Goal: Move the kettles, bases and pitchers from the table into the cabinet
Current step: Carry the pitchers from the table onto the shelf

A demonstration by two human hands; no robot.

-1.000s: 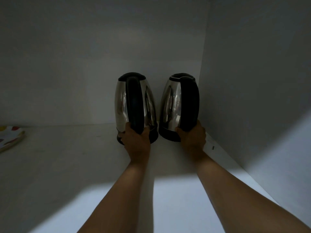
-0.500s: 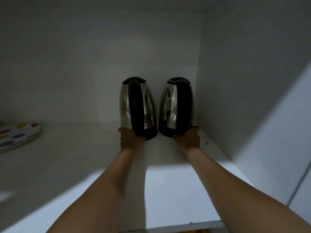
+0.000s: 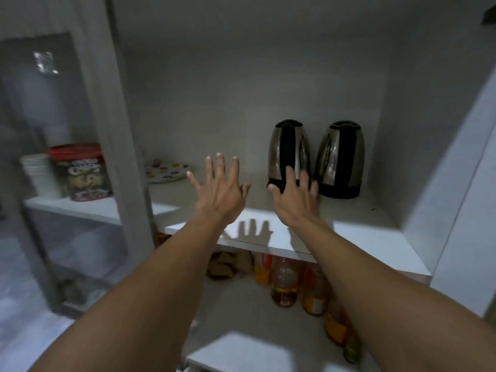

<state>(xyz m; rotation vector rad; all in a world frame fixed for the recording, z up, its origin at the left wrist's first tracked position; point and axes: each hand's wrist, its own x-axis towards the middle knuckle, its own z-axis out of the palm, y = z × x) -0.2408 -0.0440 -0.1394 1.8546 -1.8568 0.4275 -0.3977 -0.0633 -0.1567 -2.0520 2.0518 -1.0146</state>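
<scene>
Two steel kettles with black handles stand upright side by side at the back right of the white cabinet shelf (image 3: 362, 237), handles facing me: the left kettle (image 3: 290, 149) and the right kettle (image 3: 341, 157). My left hand (image 3: 220, 191) hovers above the shelf with fingers spread, well left of the kettles and holding nothing. My right hand (image 3: 295, 200) is open too, fingers apart, in front of the left kettle's base and covering part of it; it grips nothing.
A spotted plate (image 3: 166, 171) lies at the shelf's back left. Behind a glass door (image 3: 67, 183) to the left stand a cereal tub (image 3: 80, 170) and white cups (image 3: 40, 173). Several bottles (image 3: 284, 283) fill the shelf below. The cabinet's right wall (image 3: 418, 157) is close to the right kettle.
Both hands let go of the kettle handles and pulled back toward me, opening wide. My head moved back, so the shelf edge, lower shelf and glass door came into view.
</scene>
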